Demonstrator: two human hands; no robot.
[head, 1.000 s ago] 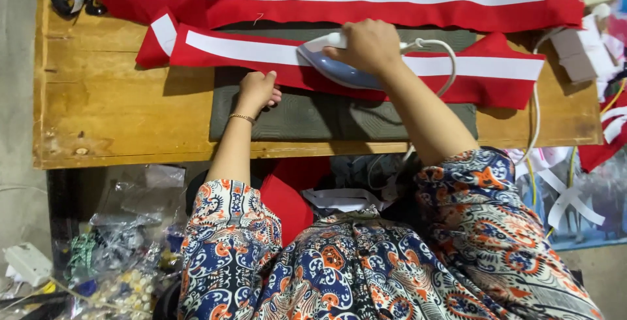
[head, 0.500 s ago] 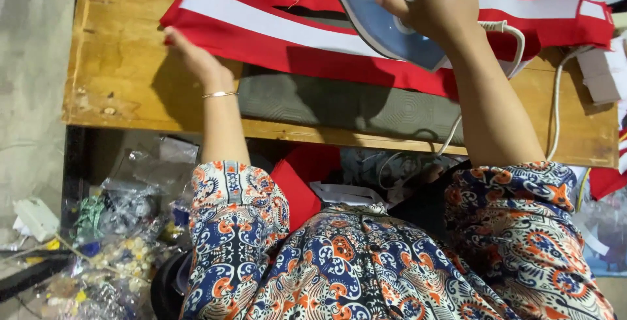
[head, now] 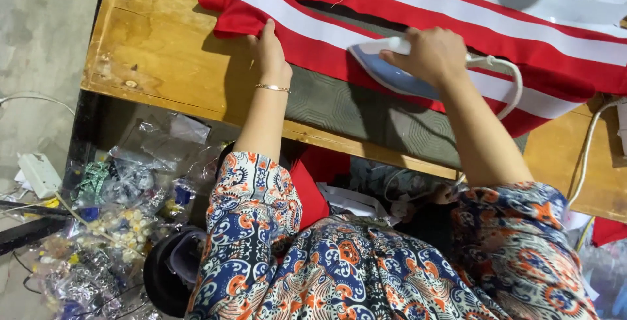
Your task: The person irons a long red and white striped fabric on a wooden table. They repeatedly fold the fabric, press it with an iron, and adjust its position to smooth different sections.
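Now right hand fingers grip the iron; left hand presses red-and-white fabric.

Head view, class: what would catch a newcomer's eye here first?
The red-and-white striped cloth spread across the wooden table stands out first. The right hand holds a blue-white iron on it, while the left hand presses the cloth's left edge flat.

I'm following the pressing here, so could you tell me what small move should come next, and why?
Probably slide the iron left along the red and white striped cloth toward the left hand. The right hand grips the iron's handle, and the left hand presses the cloth's edge flat on the wooden table, leaving an unpressed stretch between them.
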